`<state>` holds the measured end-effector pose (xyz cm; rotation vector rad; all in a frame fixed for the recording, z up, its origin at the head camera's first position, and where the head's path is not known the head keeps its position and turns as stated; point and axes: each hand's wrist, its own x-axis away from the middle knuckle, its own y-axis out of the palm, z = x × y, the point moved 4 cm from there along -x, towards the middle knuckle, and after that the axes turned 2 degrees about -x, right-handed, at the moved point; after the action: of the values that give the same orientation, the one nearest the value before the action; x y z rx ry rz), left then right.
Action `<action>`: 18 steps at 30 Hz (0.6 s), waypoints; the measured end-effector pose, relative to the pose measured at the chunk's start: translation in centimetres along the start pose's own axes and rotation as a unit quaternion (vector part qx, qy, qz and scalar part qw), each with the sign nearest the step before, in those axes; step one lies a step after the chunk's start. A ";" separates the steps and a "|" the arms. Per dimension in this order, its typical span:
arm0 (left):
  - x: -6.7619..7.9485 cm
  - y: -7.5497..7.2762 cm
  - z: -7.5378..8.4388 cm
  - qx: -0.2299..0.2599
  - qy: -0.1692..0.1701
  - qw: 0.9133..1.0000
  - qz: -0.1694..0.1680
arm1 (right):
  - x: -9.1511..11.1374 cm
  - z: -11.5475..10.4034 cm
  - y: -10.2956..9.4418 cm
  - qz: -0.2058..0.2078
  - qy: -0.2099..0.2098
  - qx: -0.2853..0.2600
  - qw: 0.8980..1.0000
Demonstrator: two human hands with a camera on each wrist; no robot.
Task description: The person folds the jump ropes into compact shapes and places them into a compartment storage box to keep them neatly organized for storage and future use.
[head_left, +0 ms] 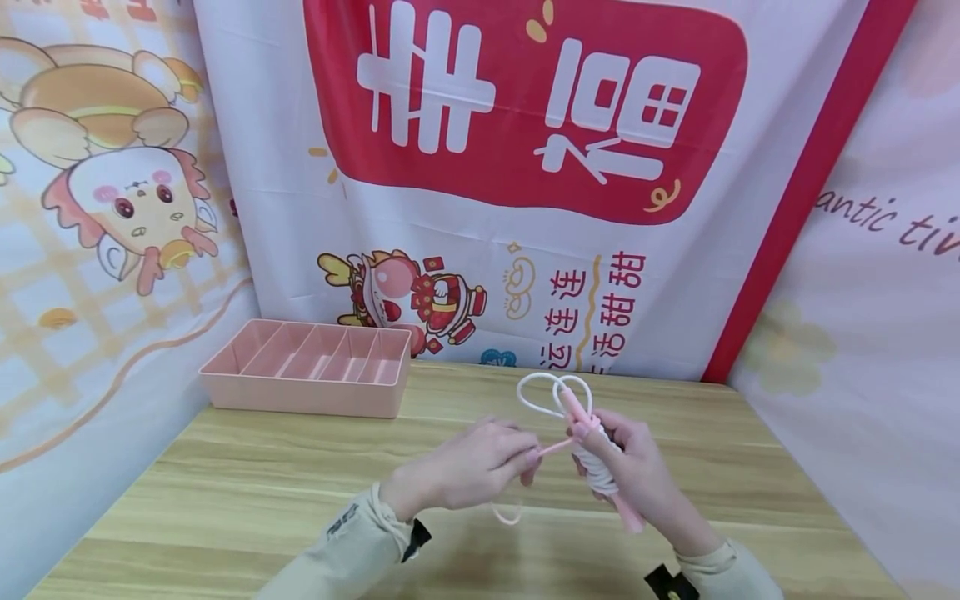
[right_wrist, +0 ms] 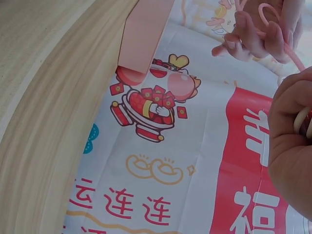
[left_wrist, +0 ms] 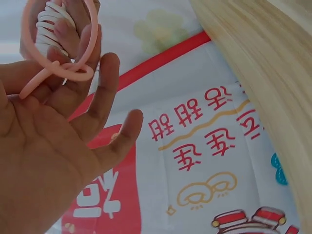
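Observation:
My right hand [head_left: 637,458] grips a bundled jump rope, its pink handle [head_left: 628,515] tilted and wrapped in coils of white cord [head_left: 597,468]. Two white loops [head_left: 536,378] stick out past the upper end of the bundle. To its left, my left hand [head_left: 476,465] pinches a thin pink cord [head_left: 557,447], stretched short between the two hands. A slack pink bend [head_left: 508,521] hangs below the left hand. In the left wrist view the pink cord [left_wrist: 27,39] forms a large loop by the fingers, while the other fingers [left_wrist: 127,129] spread loosely.
A pink divided box [head_left: 300,393] stands at the back left of the wooden table [head_left: 300,475]. Printed cloth [head_left: 450,217] hangs behind the table's far edge, with more cloth along both sides.

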<state>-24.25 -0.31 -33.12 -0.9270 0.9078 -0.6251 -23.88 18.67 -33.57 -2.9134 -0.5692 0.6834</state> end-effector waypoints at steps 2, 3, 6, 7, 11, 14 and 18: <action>0.0 0.1 -0.2 0.033 -0.004 0.999 -0.013 | 0.0 -0.1 0.1 -0.017 -0.006 -0.023 1.000; 0.0 0.2 -0.3 0.047 -0.005 0.999 -0.018 | 0.1 -0.1 0.2 -0.029 -0.010 -0.036 0.999; -0.1 0.3 -0.6 0.078 -0.011 0.996 -0.032 | 0.1 -0.3 0.3 -0.066 -0.024 -0.073 0.995; -0.1 0.3 -0.7 0.086 -0.015 0.996 -0.035 | 0.1 -0.3 0.3 -0.072 -0.024 -0.080 0.994; 0.0 0.5 -1.6 0.134 -0.043 0.989 -0.053 | 0.1 -0.3 0.3 -0.083 -0.018 -0.093 0.992; 0.2 0.8 -2.3 0.190 -0.059 0.978 -0.068 | 0.1 -0.3 0.3 -0.093 -0.014 -0.094 0.991; 0.3 1.1 -3.1 0.260 -0.059 0.960 -0.091 | 0.3 -0.4 0.4 -0.106 -0.014 -0.092 0.990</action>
<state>-26.70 -1.27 -35.17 -0.5660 0.5130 -0.9029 -23.31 18.37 -33.36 -2.9500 -0.9782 0.6762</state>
